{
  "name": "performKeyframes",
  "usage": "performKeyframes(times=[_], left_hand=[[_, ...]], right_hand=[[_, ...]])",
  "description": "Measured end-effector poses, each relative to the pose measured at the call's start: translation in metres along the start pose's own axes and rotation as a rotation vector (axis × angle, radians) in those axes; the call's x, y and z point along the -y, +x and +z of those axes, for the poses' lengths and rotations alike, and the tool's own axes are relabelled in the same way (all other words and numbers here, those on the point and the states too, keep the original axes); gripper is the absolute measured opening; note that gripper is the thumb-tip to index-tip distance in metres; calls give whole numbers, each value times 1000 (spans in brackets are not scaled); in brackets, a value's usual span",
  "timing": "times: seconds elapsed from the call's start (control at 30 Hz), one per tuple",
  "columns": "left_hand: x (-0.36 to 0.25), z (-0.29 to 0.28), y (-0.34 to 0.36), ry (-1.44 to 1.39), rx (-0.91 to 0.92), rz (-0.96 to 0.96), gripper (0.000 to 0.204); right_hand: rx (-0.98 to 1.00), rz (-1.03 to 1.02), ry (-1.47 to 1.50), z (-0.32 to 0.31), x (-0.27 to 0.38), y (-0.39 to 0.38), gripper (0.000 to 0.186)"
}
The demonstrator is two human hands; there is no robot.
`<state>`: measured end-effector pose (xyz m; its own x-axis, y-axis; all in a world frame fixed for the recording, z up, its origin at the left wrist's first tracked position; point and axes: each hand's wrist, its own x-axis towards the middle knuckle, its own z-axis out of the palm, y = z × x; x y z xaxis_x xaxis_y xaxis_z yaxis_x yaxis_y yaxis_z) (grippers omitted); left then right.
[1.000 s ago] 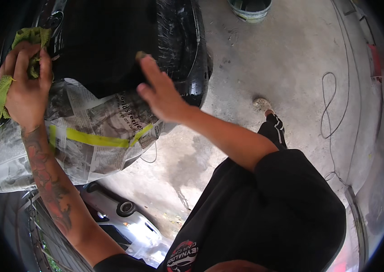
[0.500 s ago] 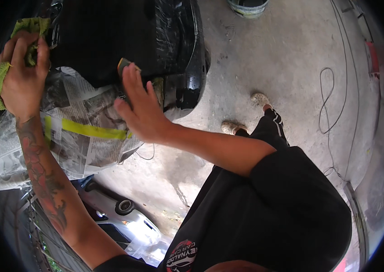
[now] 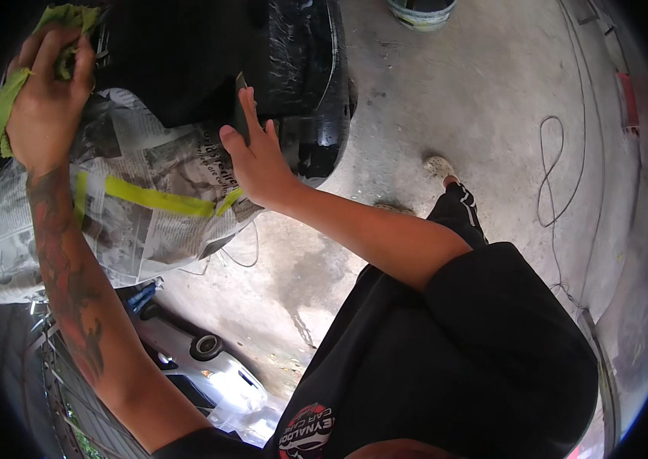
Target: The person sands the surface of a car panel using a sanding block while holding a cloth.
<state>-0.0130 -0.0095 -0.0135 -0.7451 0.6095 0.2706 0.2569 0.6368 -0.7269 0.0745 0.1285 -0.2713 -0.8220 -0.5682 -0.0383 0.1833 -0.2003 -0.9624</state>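
My left hand (image 3: 45, 126) is closed around a crumpled green cloth (image 3: 9, 107) at the upper left, at the edge of a black car panel (image 3: 178, 57). With its fingers straight and the thumb out to the side, my right hand (image 3: 263, 164) holds a thin, flat grey sanding pad (image 3: 240, 115) on edge, near the panel's lower right part. The palm hides some of the pad. Newspaper (image 3: 163, 145) masks the area below the panel, with strips of yellow tape (image 3: 155, 197) across it.
A bucket (image 3: 422, 15) stands on the concrete floor at the top. A cable (image 3: 542, 168) loops across the floor on the right. My shoe (image 3: 438, 167) shows beside the car. A silver car (image 3: 178, 340) is parked at lower left, next to a metal gate (image 3: 71, 382).
My right hand has moved right, and the pad has turned from showing its face to standing on edge. My left hand with the cloth has shifted slightly up and right.
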Motion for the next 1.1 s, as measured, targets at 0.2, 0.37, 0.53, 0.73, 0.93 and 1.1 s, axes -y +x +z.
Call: performKeyframes(times=[0.2, 0.37, 0.53, 0.73, 0.93, 1.1], left_hand=[[-1, 0, -3, 17, 21, -6, 11], [0, 1, -3, 14, -19, 10, 10], [-12, -1, 0, 63, -29, -40, 11], [-11, 1, -1, 72, -47, -36, 11], [-11, -3, -2, 52, -32, -50, 11], [-10, 0, -3, 30, -26, -64, 10]], right_hand=[[143, -444, -271, 22, 48, -13, 74], [119, -345, -295, 3, 6, -15, 72], [118, -444, -377, 17, 34, -8, 77], [158, -420, -410, 8, 23, -12, 73], [30, -628, -472, 17, 45, -5, 70], [37, -600, -452, 19, 51, -1, 69]])
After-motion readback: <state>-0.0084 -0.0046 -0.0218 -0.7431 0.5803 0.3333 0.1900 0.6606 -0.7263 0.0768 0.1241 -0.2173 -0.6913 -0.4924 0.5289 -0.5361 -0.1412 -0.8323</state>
